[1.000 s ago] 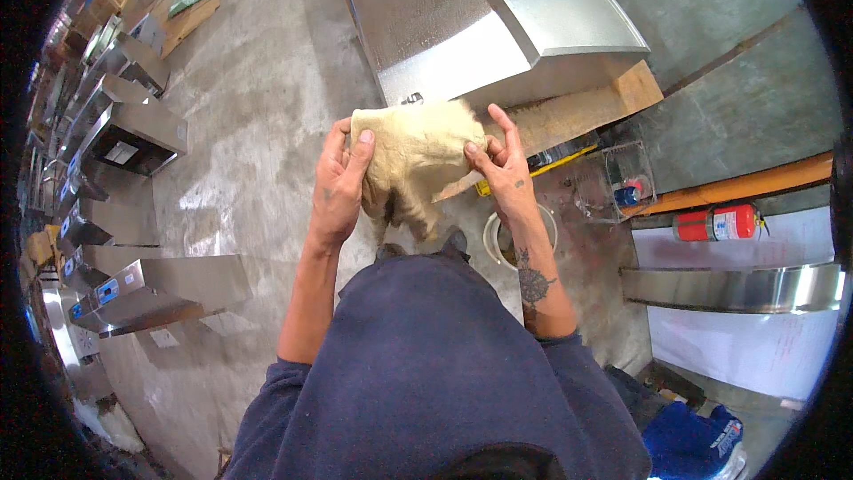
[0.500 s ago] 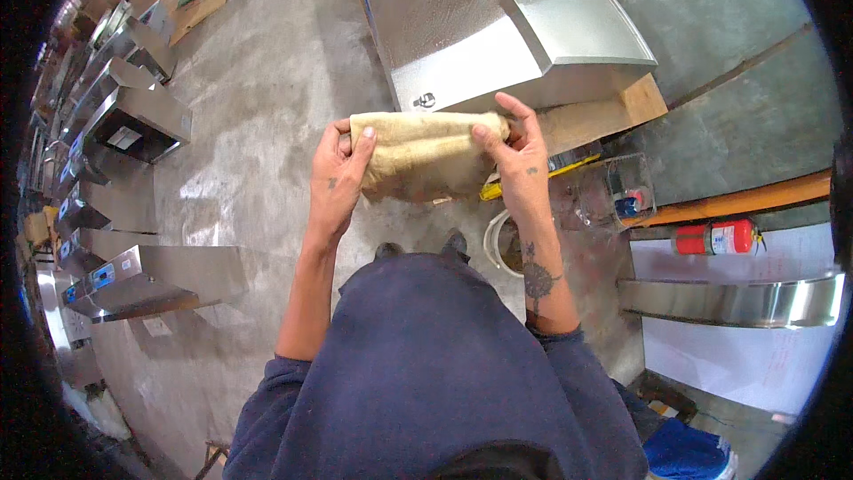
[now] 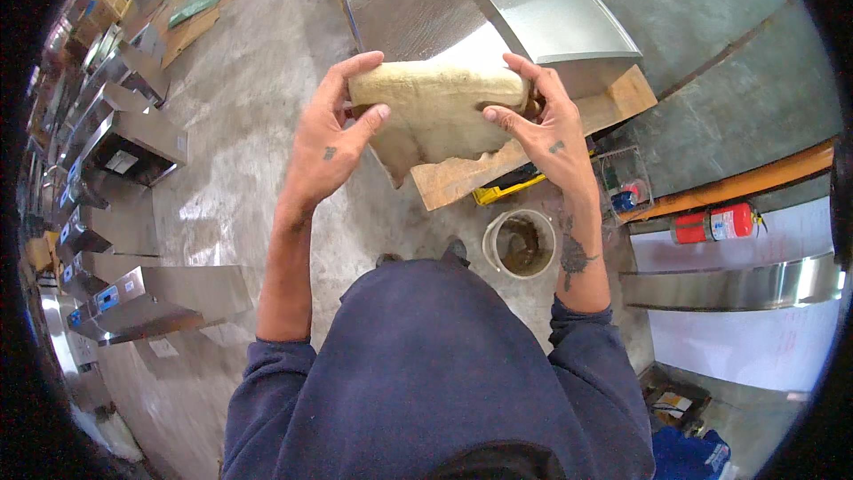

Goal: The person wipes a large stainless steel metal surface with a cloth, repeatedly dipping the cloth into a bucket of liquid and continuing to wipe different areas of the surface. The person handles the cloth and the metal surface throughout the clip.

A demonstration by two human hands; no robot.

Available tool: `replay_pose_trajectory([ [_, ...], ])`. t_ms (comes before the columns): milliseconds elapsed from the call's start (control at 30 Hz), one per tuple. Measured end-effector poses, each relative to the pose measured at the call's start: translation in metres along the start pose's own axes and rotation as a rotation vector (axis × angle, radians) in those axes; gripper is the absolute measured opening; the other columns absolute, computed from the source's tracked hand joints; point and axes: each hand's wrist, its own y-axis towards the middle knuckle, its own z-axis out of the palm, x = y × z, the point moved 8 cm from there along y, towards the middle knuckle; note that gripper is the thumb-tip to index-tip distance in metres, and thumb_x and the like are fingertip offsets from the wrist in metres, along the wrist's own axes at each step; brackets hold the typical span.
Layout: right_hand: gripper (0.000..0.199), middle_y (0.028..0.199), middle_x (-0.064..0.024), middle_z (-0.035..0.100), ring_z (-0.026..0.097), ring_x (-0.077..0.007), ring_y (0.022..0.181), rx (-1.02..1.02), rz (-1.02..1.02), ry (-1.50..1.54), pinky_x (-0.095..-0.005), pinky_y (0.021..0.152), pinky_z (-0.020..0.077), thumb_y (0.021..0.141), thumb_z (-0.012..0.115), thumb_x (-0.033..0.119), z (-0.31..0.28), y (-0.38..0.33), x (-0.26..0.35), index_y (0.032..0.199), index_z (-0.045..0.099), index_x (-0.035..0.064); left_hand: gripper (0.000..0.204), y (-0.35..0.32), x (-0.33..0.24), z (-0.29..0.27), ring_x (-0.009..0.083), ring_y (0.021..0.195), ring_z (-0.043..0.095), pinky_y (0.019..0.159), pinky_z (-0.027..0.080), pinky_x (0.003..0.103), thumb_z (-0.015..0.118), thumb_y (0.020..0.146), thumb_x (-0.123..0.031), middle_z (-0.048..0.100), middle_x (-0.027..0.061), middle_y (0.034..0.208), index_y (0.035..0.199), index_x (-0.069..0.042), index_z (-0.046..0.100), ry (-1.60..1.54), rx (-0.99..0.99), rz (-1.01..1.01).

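Observation:
A pale yellow cloth (image 3: 437, 93), folded into a thick band, is stretched between my two hands in front of me. My left hand (image 3: 330, 133) grips its left end, thumb in front and fingers behind. At the right end, my right hand (image 3: 546, 120) holds it the same way, thumb pressed on the near face. Behind the cloth lies a large stainless-steel hood-like housing (image 3: 569, 22), its wet-looking surface partly hidden by the cloth. Its near end rests over a brown board (image 3: 444, 185).
A white bucket (image 3: 488, 244) with murky contents stands on the floor near my feet. Yellow-and-black cases (image 3: 506, 193) lie under the board. Right are a red fire extinguisher (image 3: 730, 222) and a curved metal strip (image 3: 711, 287). Several steel units (image 3: 133, 138) line the left.
Both hands have moved forward and up with the cloth, now over the housing. The cloth looks more compactly folded, and the bucket is fully uncovered.

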Motion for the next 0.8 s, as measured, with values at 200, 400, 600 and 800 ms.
replay_pose_trajectory([
  [200,0.025,0.134,-0.0111,0.053,0.058,-0.0238,0.112,-0.109,-0.262,-0.512,-0.0350,0.094,0.0531,0.090,0.082,0.013,-0.042,0.004,0.017,0.114,0.075,0.0063,0.027,0.021,-0.041,-0.007,0.0161,0.100,0.069,0.090,0.056,0.033,0.076,0.095,-0.008,0.073,0.0086,0.111,0.122,-0.003,0.072,0.552,-0.031,0.081],
  [400,0.028,0.125,-0.0115,0.070,0.066,-0.0172,0.111,0.023,0.100,0.222,-0.0351,0.095,0.0539,0.094,0.081,0.024,-0.065,0.028,0.017,0.115,0.072,0.0074,0.033,0.060,-0.055,-0.001,0.0194,0.108,0.068,0.094,0.058,0.035,0.073,0.102,-0.027,0.069,0.0091,0.119,0.123,-0.003,0.065,0.163,0.105,0.126],
  [600,0.072,0.127,-0.0117,0.072,0.071,-0.0256,0.113,-0.184,0.386,1.080,-0.0415,0.102,0.0565,0.103,0.053,0.066,-0.028,0.002,-0.041,0.135,0.062,0.0015,0.092,0.038,0.030,0.051,0.0302,0.139,0.056,0.119,0.043,0.046,0.044,0.105,-0.070,0.053,0.0208,0.154,0.160,0.003,0.036,-0.923,0.542,-0.293],
  [800,0.058,0.137,-0.0139,0.067,0.069,-0.0240,0.119,0.042,0.906,1.028,-0.0393,0.100,0.0589,0.099,0.073,0.033,0.033,-0.146,-0.142,0.143,0.057,-0.0024,0.054,-0.081,0.152,0.085,0.0267,0.125,0.066,0.104,0.059,0.042,0.067,0.101,-0.014,0.061,0.0190,0.143,0.147,0.005,0.046,-0.728,0.427,-0.778],
])
